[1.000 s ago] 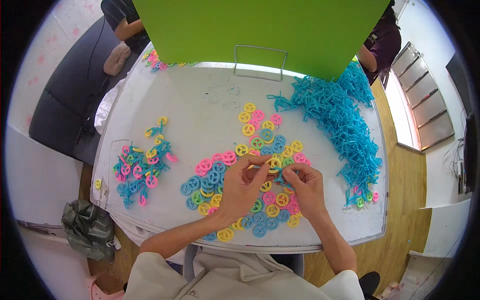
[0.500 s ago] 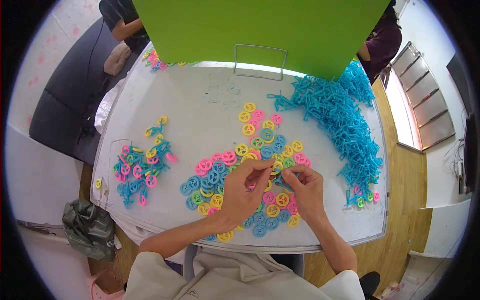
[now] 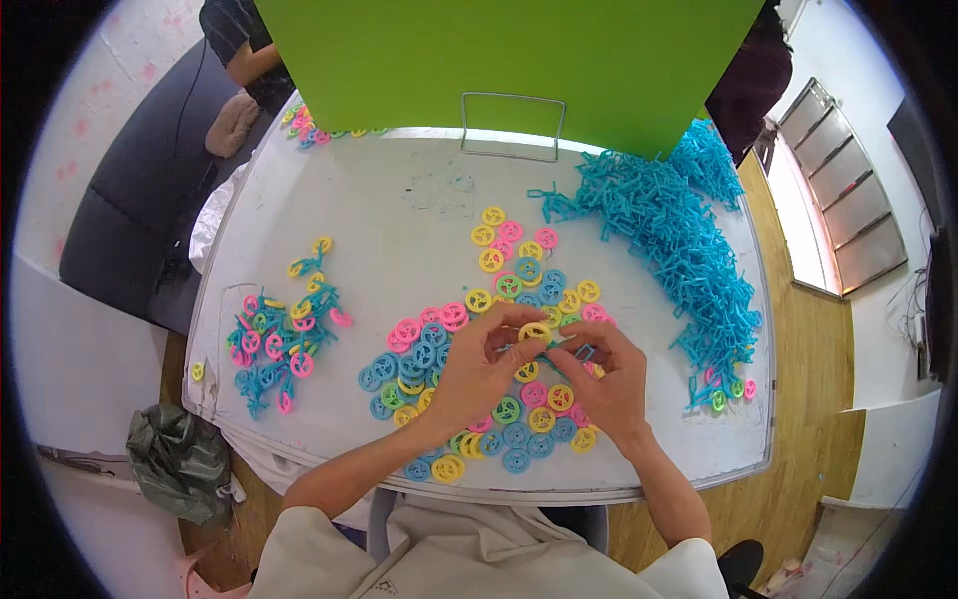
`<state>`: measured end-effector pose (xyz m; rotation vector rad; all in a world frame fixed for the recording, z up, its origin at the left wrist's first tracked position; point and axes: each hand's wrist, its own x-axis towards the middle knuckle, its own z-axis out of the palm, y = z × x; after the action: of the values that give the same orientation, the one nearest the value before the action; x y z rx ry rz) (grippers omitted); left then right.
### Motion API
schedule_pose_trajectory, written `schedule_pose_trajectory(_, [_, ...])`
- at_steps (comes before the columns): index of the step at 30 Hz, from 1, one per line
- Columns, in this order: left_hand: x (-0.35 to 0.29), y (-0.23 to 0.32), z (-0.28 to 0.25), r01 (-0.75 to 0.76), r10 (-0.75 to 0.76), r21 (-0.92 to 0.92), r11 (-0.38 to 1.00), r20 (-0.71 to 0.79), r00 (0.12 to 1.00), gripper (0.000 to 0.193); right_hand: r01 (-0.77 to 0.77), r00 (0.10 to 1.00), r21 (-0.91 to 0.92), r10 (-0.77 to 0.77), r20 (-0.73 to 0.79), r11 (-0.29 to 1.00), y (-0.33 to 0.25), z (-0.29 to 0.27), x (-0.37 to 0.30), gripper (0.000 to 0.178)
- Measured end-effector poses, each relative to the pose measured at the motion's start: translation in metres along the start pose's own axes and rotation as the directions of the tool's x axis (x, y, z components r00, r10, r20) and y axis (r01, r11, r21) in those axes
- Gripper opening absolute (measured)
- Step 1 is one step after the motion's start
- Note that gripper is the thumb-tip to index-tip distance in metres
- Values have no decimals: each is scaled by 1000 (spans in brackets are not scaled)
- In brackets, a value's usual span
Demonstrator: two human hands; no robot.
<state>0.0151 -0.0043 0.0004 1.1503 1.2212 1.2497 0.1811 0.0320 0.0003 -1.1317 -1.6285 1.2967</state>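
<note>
Your left hand pinches a yellow wheel piece between thumb and fingertips, while your right hand grips a short blue connector stick and presses its end toward the wheel; the two pieces meet just above the white table, over the loose spread of pink, blue, yellow and green wheels. Compared with a second ago, your hands have barely shifted: they were already together over the same spot, and the yellow wheel has stayed at your left fingertips, so by the look of it the joining of stick and wheel is under way rather than finished. Whether the stick is seated in the wheel cannot be told, as your fingers hide the joint. The heap of blue sticks lies well apart to the right, and a cluster of assembled wheel-and-stick pieces sits near the table's left edge. A green board stands beyond the table.
</note>
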Motion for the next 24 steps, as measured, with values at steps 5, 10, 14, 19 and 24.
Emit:
schedule_pose_trajectory(5, [0,-11,-1,70,-102,-273,959,-104,989,20,-105,992,512,52,117,853,1,0,5,29])
schedule_pose_trajectory(10, [1,-10,-3,121,-119,-49,991,48,992,25,-73,996,377,84,-11,923,23,-3,3,23])
schedule_pose_trajectory(14, [17,-3,-30,-132,263,588,798,-141,955,28,70,991,425,-14,-133,902,16,-11,8,17])
schedule_pose_trajectory(19, [15,-17,-36,-159,294,800,578,-23,955,23,12,997,490,29,-76,872,4,-10,6,20])
schedule_pose_trajectory(24, [16,-1,-25,-62,176,571,818,-145,974,20,-63,998,483,65,13,873,14,-11,7,20])
